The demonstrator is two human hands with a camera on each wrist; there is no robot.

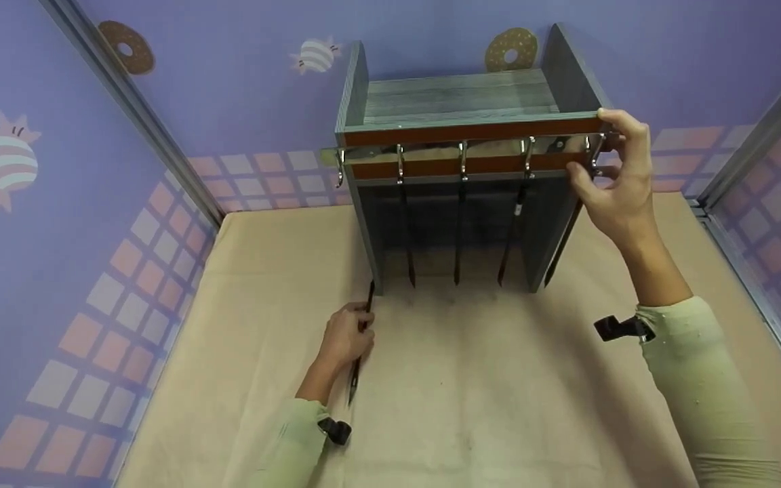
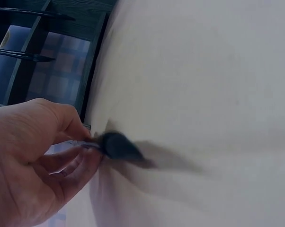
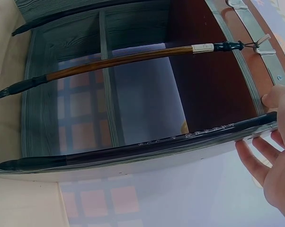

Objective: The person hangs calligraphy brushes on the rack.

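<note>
A grey wooden rack point(image 1: 455, 102) stands at the back of the beige table point(image 1: 485, 407). Its metal hook rail point(image 1: 431, 150) carries three hanging brushes point(image 1: 459, 230). My right hand point(image 1: 601, 156) is at the rail's right end and pinches the top of a fourth, black brush point(image 1: 562, 247). The right wrist view has that black brush point(image 3: 147, 146) running between thumb and fingers of my right hand point(image 3: 270, 137), with a brown-handled brush point(image 3: 119, 61) beside it. My left hand point(image 1: 356, 329) holds another dark brush point(image 1: 354, 376) low over the table by the rack's left foot. Its blurred tip point(image 2: 119, 145) sticks out of my left hand point(image 2: 62, 156).
Purple patterned walls with metal frame posts point(image 1: 133, 108) close in the table on the left, back and right. The beige cloth stretches from the rack toward me. Small black clips sit on both sleeves point(image 1: 621, 328).
</note>
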